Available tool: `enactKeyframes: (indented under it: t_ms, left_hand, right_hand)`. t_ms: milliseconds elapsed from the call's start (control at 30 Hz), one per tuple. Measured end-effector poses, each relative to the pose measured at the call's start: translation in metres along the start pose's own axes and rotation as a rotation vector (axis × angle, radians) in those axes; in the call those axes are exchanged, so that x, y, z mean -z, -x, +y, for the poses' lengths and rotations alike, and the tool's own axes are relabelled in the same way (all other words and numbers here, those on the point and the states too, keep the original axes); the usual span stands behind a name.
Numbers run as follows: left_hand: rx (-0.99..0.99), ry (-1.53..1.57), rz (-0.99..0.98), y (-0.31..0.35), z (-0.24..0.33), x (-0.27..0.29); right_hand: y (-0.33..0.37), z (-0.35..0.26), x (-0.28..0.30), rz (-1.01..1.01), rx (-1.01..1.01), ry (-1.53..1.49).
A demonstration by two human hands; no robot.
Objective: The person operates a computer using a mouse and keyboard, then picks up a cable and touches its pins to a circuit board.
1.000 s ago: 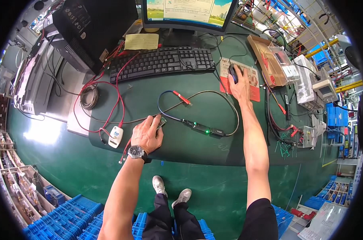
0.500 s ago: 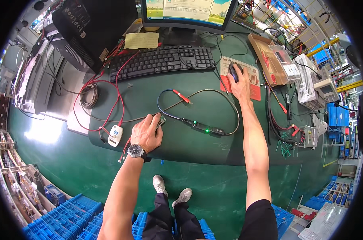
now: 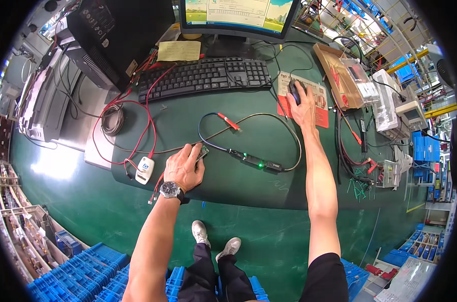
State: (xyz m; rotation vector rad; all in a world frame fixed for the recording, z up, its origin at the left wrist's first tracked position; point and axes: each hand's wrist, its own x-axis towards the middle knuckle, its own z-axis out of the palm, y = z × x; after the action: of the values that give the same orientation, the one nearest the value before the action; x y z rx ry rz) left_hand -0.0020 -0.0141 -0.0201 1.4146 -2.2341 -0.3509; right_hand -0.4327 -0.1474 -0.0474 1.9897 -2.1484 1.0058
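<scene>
My left hand point(image 3: 184, 166) rests at the front edge of the green table mat, its fingers closed over a small circuit board point(image 3: 203, 151). Most of the board is covered by the hand. On the right, my right hand point(image 3: 303, 106) lies over a black computer mouse point(image 3: 293, 93), gripping it on a red and beige mouse pad point(image 3: 319, 117). Between the hands lies a black in-line adapter point(image 3: 261, 163) with lit green lights, joined to a looped cable. A white plug-like box point(image 3: 145, 170) with a red cable sits left of my left hand.
A black keyboard point(image 3: 203, 79) lies before a lit monitor point(image 3: 238, 14), with a black computer tower point(image 3: 105, 45) at the left. At the right are a cardboard tray point(image 3: 334, 75), a white power unit point(image 3: 384, 103) and loose cables. Blue crates point(image 3: 87, 274) stand on the floor behind.
</scene>
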Motion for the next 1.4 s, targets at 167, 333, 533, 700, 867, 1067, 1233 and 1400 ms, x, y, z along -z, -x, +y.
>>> enactKeyframes:
  t_ms: [167, 333, 533, 700, 867, 1067, 1233, 1400]
  left_hand:
    - [0.009, -0.012, -0.012, 0.0, 0.001, 0.003]
    - [0.001, -0.021, -0.005, 0.0, 0.001, 0.001]
    - [0.0, -0.043, 0.003, 0.001, -0.001, 0.001]
    - [-0.006, -0.03, -0.001, -0.001, 0.002, 0.0]
    - [0.009, -0.026, -0.025, -0.001, 0.0, 0.001]
    - [-0.005, -0.044, -0.014, 0.0, 0.0, 0.0]
    - [0.012, -0.046, -0.027, 0.0, 0.0, 0.001]
    - [0.01, -0.041, -0.026, 0.0, 0.0, -0.001]
  right_hand:
    - [0.001, -0.005, 0.003, -0.018, -0.022, 0.004]
    - [0.005, -0.006, 0.003, 0.096, 0.043, 0.111]
    - [0.004, -0.012, 0.005, 0.0, -0.053, 0.004]
    - [0.003, -0.009, 0.004, 0.069, -0.038, 0.025]
    - [0.002, -0.015, 0.007, 0.048, -0.057, 0.05]
    - [0.003, -0.015, 0.008, 0.051, -0.044, 0.039]
    - [0.002, -0.013, 0.006, 0.069, -0.021, 0.043]
    - [0.002, -0.009, 0.004, 0.084, -0.007, 0.044]
